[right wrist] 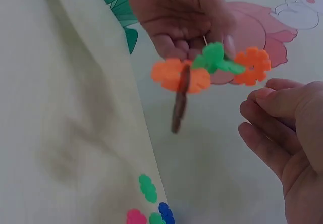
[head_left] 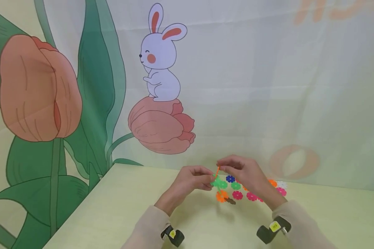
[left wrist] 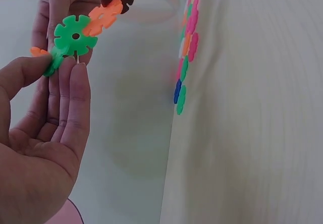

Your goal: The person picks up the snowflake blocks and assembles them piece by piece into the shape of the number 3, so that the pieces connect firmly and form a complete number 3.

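Honestly, with the left hand (left wrist: 40,128) only pinching the small chain of snowflake discs (left wrist: 86,27) above the desk's far edge and the right hand (right wrist: 287,133) loosely open beside it, a clumsy push could pop the brown disc (right wrist: 179,105) off.

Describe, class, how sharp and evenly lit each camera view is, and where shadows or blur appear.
Head view: soft even light, sharp backdrop, faint shadow on the table under the hands. Left wrist view: left hand and green disc sharp; loose discs blurred. Right wrist view: joined discs soft with blur; dim shadows on the tabletop.
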A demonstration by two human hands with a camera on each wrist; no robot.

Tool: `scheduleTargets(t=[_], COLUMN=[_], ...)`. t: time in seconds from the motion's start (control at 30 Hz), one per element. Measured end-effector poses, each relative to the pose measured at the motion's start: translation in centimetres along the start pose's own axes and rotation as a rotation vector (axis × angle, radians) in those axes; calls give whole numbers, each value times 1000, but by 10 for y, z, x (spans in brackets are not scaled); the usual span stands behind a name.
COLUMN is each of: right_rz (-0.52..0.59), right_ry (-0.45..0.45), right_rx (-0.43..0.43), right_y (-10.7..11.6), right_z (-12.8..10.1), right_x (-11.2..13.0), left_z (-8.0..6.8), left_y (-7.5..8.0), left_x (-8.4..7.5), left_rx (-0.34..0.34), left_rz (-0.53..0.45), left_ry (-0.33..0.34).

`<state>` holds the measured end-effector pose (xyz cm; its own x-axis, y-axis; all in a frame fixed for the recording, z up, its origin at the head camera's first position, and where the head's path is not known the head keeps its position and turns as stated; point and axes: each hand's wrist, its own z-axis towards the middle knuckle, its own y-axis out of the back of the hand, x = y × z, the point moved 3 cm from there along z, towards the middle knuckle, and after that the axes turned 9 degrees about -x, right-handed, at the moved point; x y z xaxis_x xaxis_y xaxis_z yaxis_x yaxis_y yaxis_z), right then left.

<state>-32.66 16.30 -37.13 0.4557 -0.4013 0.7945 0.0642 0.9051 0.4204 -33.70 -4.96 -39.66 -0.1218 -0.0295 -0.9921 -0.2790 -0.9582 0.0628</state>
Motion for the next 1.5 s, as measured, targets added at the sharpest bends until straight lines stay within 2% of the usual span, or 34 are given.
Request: scheduleTargets(t=[0.2, 0.37, 0.57, 0.73, 0.83, 1.13, 1.33, 1.5], right_rz=[-107, -198, -227, -325, -393, -459, -439, -380], right_ry=[22, 44, 20, 80, 87, 43, 2, -18], right_rx=[28, 92, 185, 262, 292, 284, 250, 225], right_y=[-2, -11, -19, -25, -27, -30, -29, -28], right_z=[15, 23, 27, 26, 24, 23, 20, 15], right_x=[-17, -38, -60, -65, -66, -66, -67, -66], left_z=[1, 2, 3, 3, 3, 3, 3, 2], left_y=[3, 4, 6, 6, 6, 5, 4, 4], left_x=[3, 6, 7, 7, 7, 7, 6, 6], left_rx=[-14, -19, -26, -33, -33, -34, -30, -30], left_rz=[-2, -8, 3, -10, -16, -7, -16, -14], left_ry=[-8, -7, 0, 9, 13, 11, 6, 11])
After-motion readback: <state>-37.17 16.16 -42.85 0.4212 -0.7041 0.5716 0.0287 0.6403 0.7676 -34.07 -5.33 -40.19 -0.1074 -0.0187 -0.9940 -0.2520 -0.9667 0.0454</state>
